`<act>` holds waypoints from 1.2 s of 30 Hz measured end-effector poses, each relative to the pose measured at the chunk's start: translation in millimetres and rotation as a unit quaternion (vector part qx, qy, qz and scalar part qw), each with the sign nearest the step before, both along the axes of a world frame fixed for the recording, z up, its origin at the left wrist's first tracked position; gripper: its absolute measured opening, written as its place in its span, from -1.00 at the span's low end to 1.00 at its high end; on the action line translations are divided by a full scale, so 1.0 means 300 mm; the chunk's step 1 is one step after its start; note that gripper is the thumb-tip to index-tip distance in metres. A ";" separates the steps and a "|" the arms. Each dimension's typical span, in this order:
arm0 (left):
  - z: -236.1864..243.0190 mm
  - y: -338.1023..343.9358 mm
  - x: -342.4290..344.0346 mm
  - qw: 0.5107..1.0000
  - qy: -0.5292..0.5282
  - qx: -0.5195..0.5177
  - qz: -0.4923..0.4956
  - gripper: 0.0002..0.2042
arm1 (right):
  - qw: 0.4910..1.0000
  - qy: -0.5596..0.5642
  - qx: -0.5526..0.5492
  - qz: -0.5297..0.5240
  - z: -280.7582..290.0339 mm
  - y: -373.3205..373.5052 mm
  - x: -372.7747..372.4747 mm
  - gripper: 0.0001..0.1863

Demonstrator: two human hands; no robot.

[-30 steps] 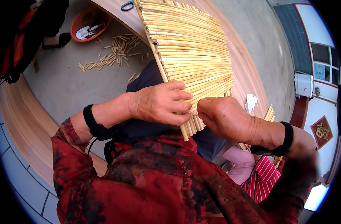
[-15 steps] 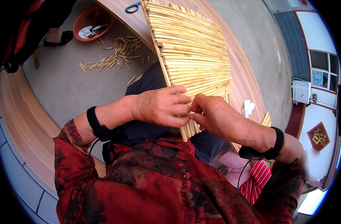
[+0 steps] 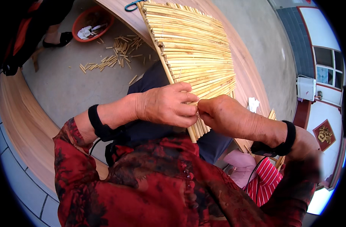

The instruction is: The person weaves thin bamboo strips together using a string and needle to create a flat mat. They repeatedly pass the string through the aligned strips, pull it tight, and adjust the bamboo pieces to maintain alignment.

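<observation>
Head view: left hand (image 3: pixel 167 104) holds the mat (image 3: pixel 195 51), likely to steady it; right hand (image 3: pixel 224 115) curls close beside, its grip hidden.

soft, even light; edges bowed, corners black; glare (image 3: pixel 319 201) lower right (right elbow (image 3: pixel 313 165) blurred)

The stick mat (image 3: pixel 195 49) lies partly over the table (image 3: pixel 250 72), right of the basin (image 3: pixel 76 25) on the floor (image 3: pixel 70 89).
</observation>
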State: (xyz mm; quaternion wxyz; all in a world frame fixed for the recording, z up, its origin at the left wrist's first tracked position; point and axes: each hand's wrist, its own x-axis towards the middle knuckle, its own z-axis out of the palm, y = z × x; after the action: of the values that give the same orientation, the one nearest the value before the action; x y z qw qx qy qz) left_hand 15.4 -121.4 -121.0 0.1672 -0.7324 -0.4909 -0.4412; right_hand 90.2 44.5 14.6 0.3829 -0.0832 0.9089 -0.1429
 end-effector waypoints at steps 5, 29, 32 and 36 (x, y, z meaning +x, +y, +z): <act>0.007 -0.001 -0.006 1.000 0.000 0.002 0.003 -0.88 | 0.999 -0.012 0.023 0.036 0.022 0.005 -0.022 -0.85; -0.021 0.005 -0.041 0.994 -0.075 -0.047 0.056 -0.75 | 0.975 0.158 -0.108 -0.112 0.080 0.214 0.080 -0.90; -0.030 0.000 -0.031 0.992 -0.083 -0.049 0.077 -0.79 | 0.968 0.167 -0.163 -0.094 0.009 0.213 0.107 -0.91; -0.023 -0.019 -0.039 0.987 -0.078 -0.096 0.107 -0.83 | 0.954 0.197 -0.211 -0.078 -0.058 0.198 0.122 -0.90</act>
State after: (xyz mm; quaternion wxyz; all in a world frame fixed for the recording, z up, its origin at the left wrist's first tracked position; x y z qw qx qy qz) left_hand 3.9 -127.1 -127.8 0.1039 -0.6512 -0.6182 -0.4278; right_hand 126.8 103.9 -2.7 0.1573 -0.1176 0.9192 -0.3413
